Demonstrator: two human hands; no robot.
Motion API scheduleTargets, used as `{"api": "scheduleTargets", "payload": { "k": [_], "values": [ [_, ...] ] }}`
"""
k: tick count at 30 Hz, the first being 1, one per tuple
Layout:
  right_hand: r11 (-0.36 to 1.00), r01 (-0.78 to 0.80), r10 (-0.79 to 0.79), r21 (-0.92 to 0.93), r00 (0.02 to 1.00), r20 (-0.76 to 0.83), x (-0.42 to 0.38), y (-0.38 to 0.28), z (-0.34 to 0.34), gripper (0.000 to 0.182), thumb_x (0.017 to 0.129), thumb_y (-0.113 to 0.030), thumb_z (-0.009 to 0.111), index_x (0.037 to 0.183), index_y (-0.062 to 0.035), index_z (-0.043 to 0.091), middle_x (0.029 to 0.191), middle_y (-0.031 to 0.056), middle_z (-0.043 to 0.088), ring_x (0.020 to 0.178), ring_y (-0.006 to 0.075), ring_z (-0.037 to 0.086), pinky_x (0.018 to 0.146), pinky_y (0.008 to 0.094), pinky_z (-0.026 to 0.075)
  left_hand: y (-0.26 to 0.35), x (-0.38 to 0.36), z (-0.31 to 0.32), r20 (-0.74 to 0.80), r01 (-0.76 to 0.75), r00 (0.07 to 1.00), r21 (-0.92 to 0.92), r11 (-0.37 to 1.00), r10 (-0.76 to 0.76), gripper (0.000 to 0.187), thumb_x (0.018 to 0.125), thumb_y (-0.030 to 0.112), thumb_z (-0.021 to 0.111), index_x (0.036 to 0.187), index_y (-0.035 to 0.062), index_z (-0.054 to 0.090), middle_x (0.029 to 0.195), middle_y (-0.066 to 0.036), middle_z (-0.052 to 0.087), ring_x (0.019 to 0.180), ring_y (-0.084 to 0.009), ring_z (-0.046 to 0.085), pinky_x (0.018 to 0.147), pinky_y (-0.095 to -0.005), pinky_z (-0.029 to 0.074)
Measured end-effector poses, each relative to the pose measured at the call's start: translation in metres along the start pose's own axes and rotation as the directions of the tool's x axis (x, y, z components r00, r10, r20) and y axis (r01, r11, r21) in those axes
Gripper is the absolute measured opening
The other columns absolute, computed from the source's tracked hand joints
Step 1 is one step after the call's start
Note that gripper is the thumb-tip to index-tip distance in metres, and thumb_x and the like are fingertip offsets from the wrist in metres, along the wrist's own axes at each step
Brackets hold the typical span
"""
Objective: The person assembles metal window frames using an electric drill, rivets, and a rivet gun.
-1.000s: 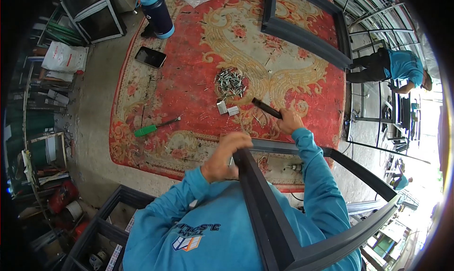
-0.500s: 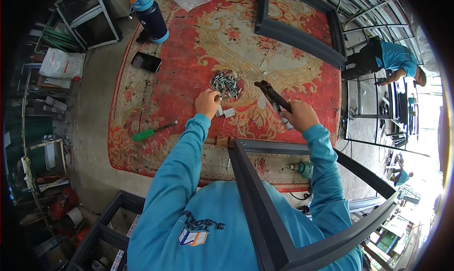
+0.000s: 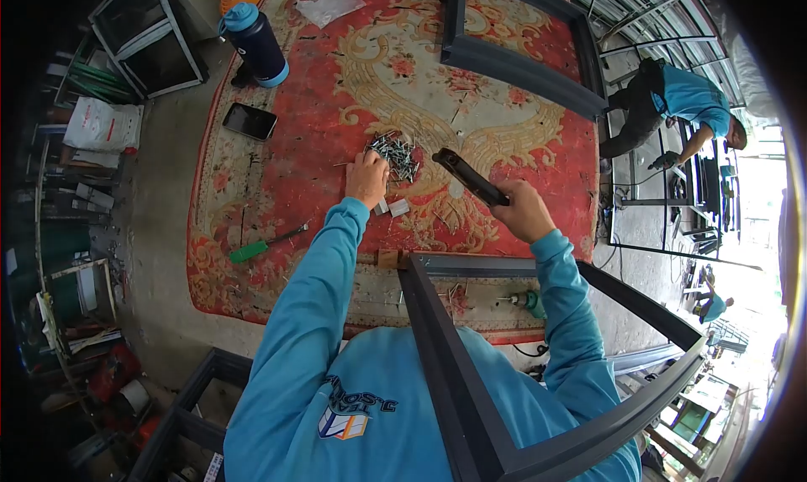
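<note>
At the near-left edge of a heap of blind rivets [image 3: 397, 156], my left hand [image 3: 367, 178] is closed, its fingers curled down at the heap. Whatever is between those fingertips is hidden. My right hand [image 3: 525, 211] grips a hand riveter [image 3: 471, 178] by its dark handles, with the head pointing up and left above the carpet. Small pale metal blocks [image 3: 398, 207] lie just below the heap, beside my left hand. A dark grey frame [image 3: 458, 373] leans against my body, one corner reaching the carpet's near edge.
On the patterned carpet [image 3: 294, 179] lie a phone [image 3: 250, 121], a green-handled tool [image 3: 249, 251] and a plastic bag [image 3: 329, 5]. A blue bottle [image 3: 256, 47] stands at the left. Another grey frame [image 3: 521, 72] lies far right. A green drill [image 3: 530, 302] sits near my right forearm. A co-worker [image 3: 693, 100] bends at the right.
My left hand has shifted slightly up and left against the rivet heap. The riveter has turned in my right hand, its head now further left. The co-worker's arm has moved.
</note>
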State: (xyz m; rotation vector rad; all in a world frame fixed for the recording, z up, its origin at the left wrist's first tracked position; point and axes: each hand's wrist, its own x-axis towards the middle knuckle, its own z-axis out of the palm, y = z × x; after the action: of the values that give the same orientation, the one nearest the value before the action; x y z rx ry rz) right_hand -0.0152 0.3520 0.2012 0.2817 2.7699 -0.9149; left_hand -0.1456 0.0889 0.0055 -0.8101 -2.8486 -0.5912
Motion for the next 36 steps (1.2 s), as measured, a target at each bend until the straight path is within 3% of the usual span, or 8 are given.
{"api": "scheduleTargets", "payload": {
  "k": [4,6,7,11,13,16,29,36],
  "values": [
    [0.971,-0.109,0.082,0.215,0.988,0.131,0.004,0.020,0.019,0.028,0.071,-0.003,0.062,0.098,0.0055,0.067,0.080,0.0092,0.065,0.075,0.0167,0.062,0.071,0.0318,0.049,0.009,0.010,-0.005,-0.170,-0.016,0.985,-0.202,0.979,-0.019,0.007,0.088,0.014,0.065,0.090,0.0069,0.067,0.089,-0.003,0.062,0.082,-0.0238,0.059,0.066,-0.0388,0.049],
    [0.938,-0.125,0.078,0.324,0.985,0.155,0.003,0.016,0.020,0.030,0.070,-0.001,0.060,0.099,0.0070,0.067,0.083,0.0076,0.066,0.078,0.0144,0.061,0.073,0.0292,0.049,0.022,0.018,-0.011,0.052,0.221,0.957,-0.773,0.595,-0.287,0.011,0.089,0.015,0.066,0.094,0.0053,0.065,0.082,-0.004,0.066,0.071,-0.0179,0.060,0.057,-0.0334,0.047],
    [0.890,-0.136,0.063,0.435,0.982,0.178,0.001,0.012,0.020,0.033,0.070,-0.004,0.062,0.101,0.0074,0.066,0.085,0.0100,0.067,0.081,0.0150,0.062,0.076,0.0295,0.049,0.025,0.022,-0.015,0.120,0.272,0.938,-0.837,0.475,-0.326,0.015,0.090,0.017,0.068,0.095,0.0025,0.065,0.073,-0.004,0.065,0.064,-0.0136,0.059,0.055,-0.0295,0.047],
    [0.793,-0.159,0.034,0.588,0.975,0.218,0.004,0.007,0.025,0.037,0.070,-0.001,0.062,0.106,0.0082,0.065,0.094,0.0099,0.069,0.087,0.0155,0.062,0.081,0.0286,0.049,0.028,0.030,-0.032,0.284,0.374,0.896,-0.897,0.235,-0.342,0.019,0.091,0.018,0.068,0.096,0.0004,0.065,0.075,-0.004,0.063,0.065,-0.0141,0.057,0.059,-0.0312,0.049],
    [0.751,-0.212,0.050,0.625,0.963,0.266,0.002,0.007,0.022,0.039,0.073,0.002,0.060,0.111,0.0068,0.063,0.098,0.0111,0.068,0.090,0.0160,0.064,0.082,0.0275,0.050,0.028,0.029,-0.037,0.476,0.420,0.841,-0.875,-0.242,-0.258,0.021,0.092,0.020,0.067,0.101,0.0013,0.062,0.080,-0.004,0.061,0.071,-0.0147,0.058,0.069,-0.0335,0.052],
    [0.618,-0.306,0.073,0.725,0.940,0.335,-0.006,-0.011,0.014,0.042,0.075,0.001,0.059,0.116,0.0061,0.060,0.103,0.0114,0.067,0.092,0.0170,0.065,0.082,0.0273,0.052,0.044,0.025,-0.049,0.498,0.353,0.843,-0.797,-0.490,-0.203,0.019,0.094,0.022,0.064,0.102,0.0044,0.060,0.086,-0.003,0.059,0.078,-0.0156,0.058,0.080,-0.0363,0.054],
    [0.300,-0.418,-0.051,0.857,0.890,0.452,-0.024,-0.011,0.015,0.059,0.072,0.009,0.049,0.131,0.0044,0.049,0.115,0.0166,0.062,0.105,0.0265,0.066,0.086,0.0358,0.057,0.078,0.034,-0.085,0.418,0.168,0.857,-0.780,-0.603,-0.301,0.014,0.095,0.018,0.060,0.094,0.0039,0.058,0.094,-0.013,0.066,0.083,-0.0251,0.070,0.071,-0.0338,0.062],
    [0.355,-0.413,-0.077,0.839,0.881,0.467,-0.026,-0.009,0.005,0.068,0.067,0.008,0.050,0.135,0.0043,0.046,0.117,0.0159,0.060,0.106,0.0295,0.065,0.094,0.0387,0.054,0.081,0.035,-0.081,0.373,0.171,0.886,-0.814,-0.555,-0.274,0.014,0.094,0.016,0.062,0.092,0.0021,0.060,0.087,-0.011,0.066,0.079,-0.0213,0.068,0.069,-0.0322,0.060]
  ]
}}
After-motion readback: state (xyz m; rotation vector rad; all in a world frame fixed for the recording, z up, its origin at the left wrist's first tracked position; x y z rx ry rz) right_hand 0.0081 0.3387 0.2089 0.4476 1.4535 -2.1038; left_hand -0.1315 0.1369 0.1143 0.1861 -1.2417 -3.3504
